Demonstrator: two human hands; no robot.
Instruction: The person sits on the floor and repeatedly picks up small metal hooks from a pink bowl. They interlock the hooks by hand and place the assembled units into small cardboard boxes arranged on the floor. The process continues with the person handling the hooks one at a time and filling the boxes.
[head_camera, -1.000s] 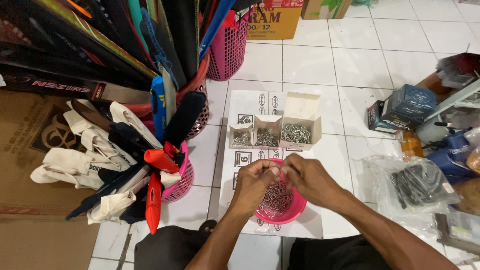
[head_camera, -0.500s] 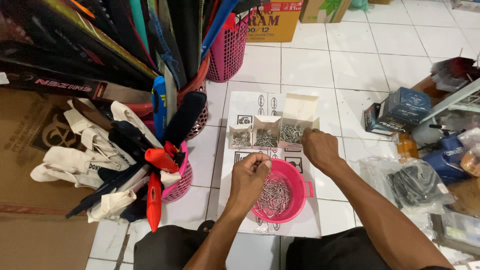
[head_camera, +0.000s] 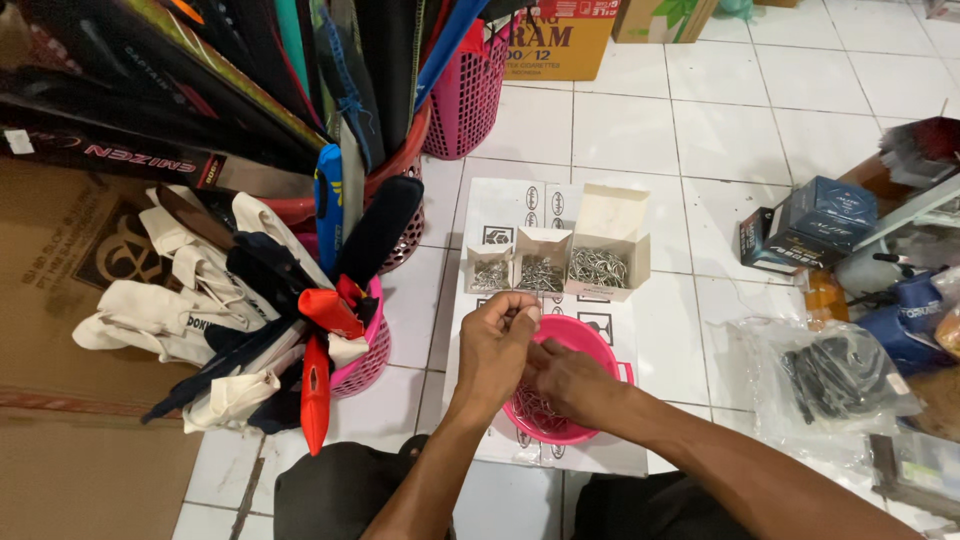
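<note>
With our left hand (head_camera: 497, 345) pinching small metal hooks and right hand (head_camera: 566, 380) curled inside the round pink plastic basket (head_camera: 600, 345), tangled hooks may spill.

Three small open cardboard boxes (head_camera: 556, 262) of metal pieces stand just beyond the pink bowl (head_camera: 590, 340). Farther beyond it stands a yellow-brown carton (head_camera: 560, 38). Right of the bowl sit dark blue boxes (head_camera: 810, 225) and a clear plastic bag (head_camera: 830, 385).
</note>
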